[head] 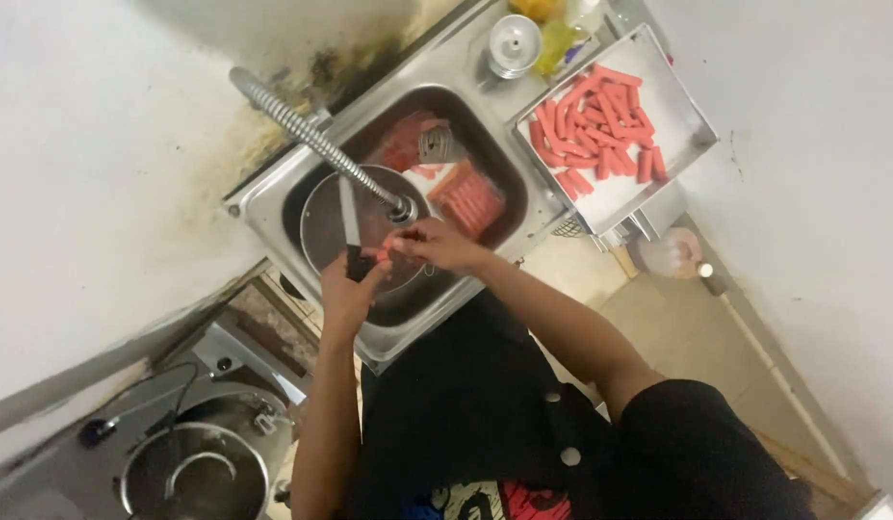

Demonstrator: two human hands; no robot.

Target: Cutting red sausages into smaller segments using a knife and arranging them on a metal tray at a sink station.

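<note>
Gripping a knife (pixel 348 220), left hand (pixel 345 289); right hand (pixel 437 243) pinches one sausage (pixel 387 250). Tray (pixel 682 101) of peeled sausages (pixel 595 123) fairly full; packs (pixel 470 200) wait in sink (pixel 509 159).

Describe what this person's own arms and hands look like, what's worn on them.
Both forearms are bare. The right arm has a short black sleeve ending above the elbow; the left arm shows no sleeve in view. The left hand and right hand are ungloved, and no watch, ring or bracelet is visible. The black garment's front has pale round buttons.
</note>
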